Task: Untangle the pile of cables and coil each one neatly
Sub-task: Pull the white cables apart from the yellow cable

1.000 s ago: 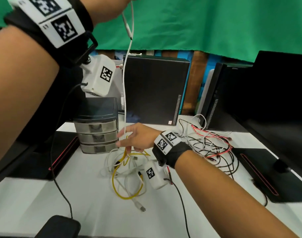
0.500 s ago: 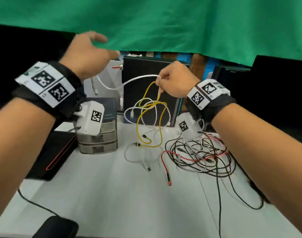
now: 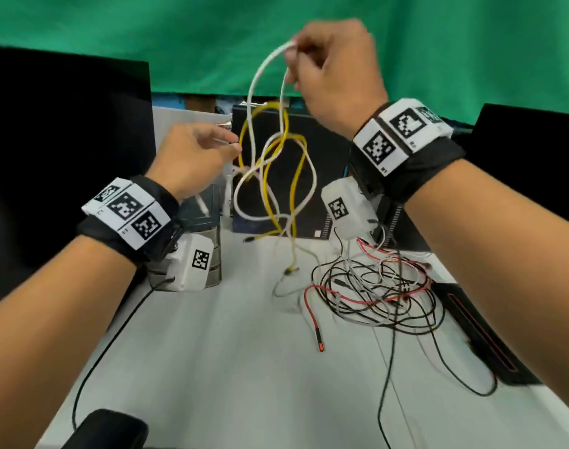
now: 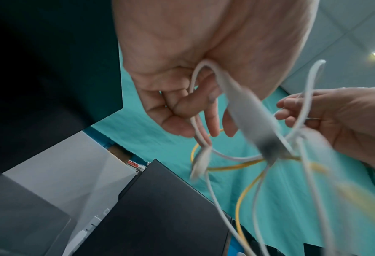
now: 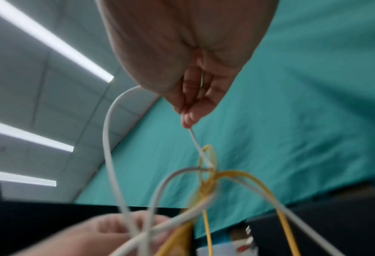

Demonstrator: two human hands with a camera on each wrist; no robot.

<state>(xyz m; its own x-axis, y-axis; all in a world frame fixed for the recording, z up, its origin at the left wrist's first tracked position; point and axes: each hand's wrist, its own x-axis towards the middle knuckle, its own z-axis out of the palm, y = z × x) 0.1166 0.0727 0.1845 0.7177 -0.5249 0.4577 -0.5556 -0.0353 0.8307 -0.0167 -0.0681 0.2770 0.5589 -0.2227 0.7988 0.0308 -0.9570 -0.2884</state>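
Observation:
My right hand [image 3: 335,76] is raised high and pinches a white cable [image 3: 255,79] at its top bend. The cable hangs in loops, tangled with a yellow cable [image 3: 297,176] above the white table [image 3: 231,367]. Lower and to the left, my left hand [image 3: 192,157] reaches into the loops. In the left wrist view its curled fingers [image 4: 182,107] grip a bend of the white cable [image 4: 204,65] near a blurred plug [image 4: 247,110]. The right wrist view shows the fingertips [image 5: 188,119] pinching the white cable [image 5: 106,138] above the yellow cable [image 5: 259,180].
A pile of black, red and white cables [image 3: 373,286] lies on the table at right, with a red lead's end [image 3: 318,341] sticking out. A small drawer unit [image 3: 208,218], a black tower [image 3: 328,176], a monitor [image 3: 66,140] and a black pad [image 3: 487,338] ring the table.
My right hand has lifted the white cable higher, and the tangled loops hang off the table. My left hand has dropped and moved right to the cables.

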